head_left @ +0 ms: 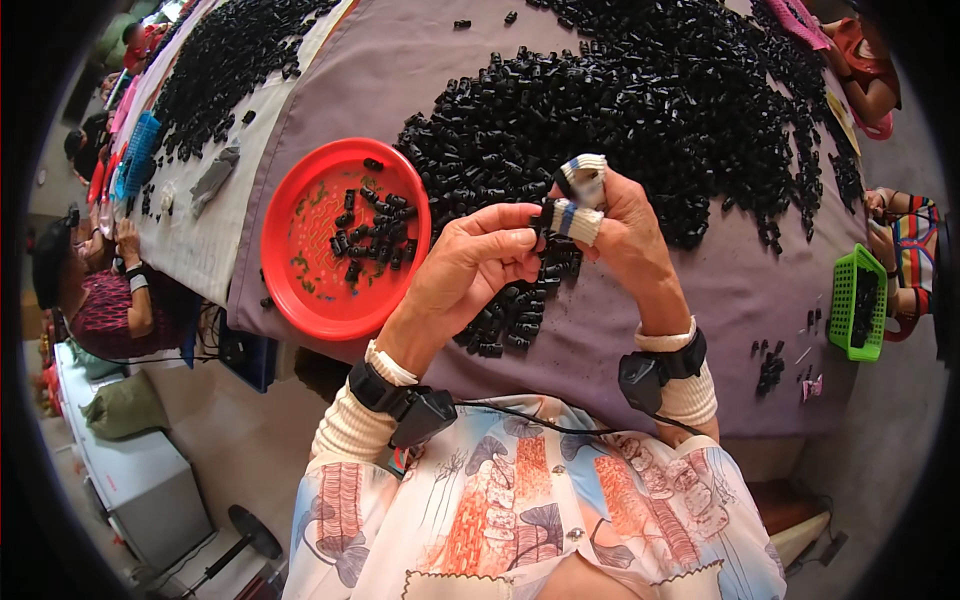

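Note:
In front of my chest, over the near edge of a large heap of small black cylindrical parts (pixel 590 110), my two hands meet. The left hand (pixel 465 262) is closed, thumb and fingertips pinched at a small black part (pixel 546 214). My right hand (pixel 632 225) curls in from the other side, its fingertips wrapped in white knit finger covers (pixel 577 222) with dark blue stripes. Those covered fingers press against the same part, mostly hiding it. Left of my hands, a round red plastic tray (pixel 283 295) holds several loose black parts.
The table has a mauve cloth (pixel 640 370). A green basket (pixel 845 335) with black parts stands at its right edge, near a few loose parts (pixel 770 370). Other people sit at the left and right. Further left lie another black heap (pixel 225 70) and a blue basket (pixel 138 150).

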Motion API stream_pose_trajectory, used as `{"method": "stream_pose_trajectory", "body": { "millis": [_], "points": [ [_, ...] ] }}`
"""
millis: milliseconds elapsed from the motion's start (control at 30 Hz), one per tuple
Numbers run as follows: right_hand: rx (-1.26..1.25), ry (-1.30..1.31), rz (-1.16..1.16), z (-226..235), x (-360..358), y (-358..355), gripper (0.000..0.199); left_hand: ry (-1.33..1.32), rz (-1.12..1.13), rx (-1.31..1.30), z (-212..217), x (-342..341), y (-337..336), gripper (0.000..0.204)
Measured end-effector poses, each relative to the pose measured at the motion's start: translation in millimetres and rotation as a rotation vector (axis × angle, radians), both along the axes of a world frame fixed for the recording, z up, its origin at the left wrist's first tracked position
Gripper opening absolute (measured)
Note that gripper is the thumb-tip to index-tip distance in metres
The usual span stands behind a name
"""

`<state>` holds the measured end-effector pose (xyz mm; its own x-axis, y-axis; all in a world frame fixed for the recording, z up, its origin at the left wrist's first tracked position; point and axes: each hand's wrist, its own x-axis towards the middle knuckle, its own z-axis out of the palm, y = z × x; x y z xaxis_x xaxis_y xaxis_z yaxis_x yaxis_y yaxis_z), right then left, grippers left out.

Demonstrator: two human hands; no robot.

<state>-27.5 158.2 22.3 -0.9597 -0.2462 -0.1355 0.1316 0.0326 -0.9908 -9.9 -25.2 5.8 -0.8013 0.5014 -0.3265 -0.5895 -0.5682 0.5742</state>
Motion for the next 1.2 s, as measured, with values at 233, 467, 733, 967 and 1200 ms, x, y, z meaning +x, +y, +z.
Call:
{"method": "stream_pose_trajectory", "body": {
  "millis": [233,467,733,967,1200],
  "points": [
    [0.000,0.157,0.042,-18,9,8,0.022,0.011,0.088,0.028,7,-7,11,0.016],
    [0.119,0.176,0.088,-15,5,3,0.030,0.084,0.122,-0.032,7,-6,15,0.016],
    [0.036,0.031,0.168,-2,7,3,0.030,0.093,0.116,-0.032,5,-6,11,0.020],
    [0.101,0.070,0.191,-8,6,3,0.031,0.057,0.129,-0.007,5,-5,11,0.019],
    [0.131,0.125,0.204,-13,5,3,0.035,0.106,0.093,-0.021,6,-3,11,0.018]
  ]
}}
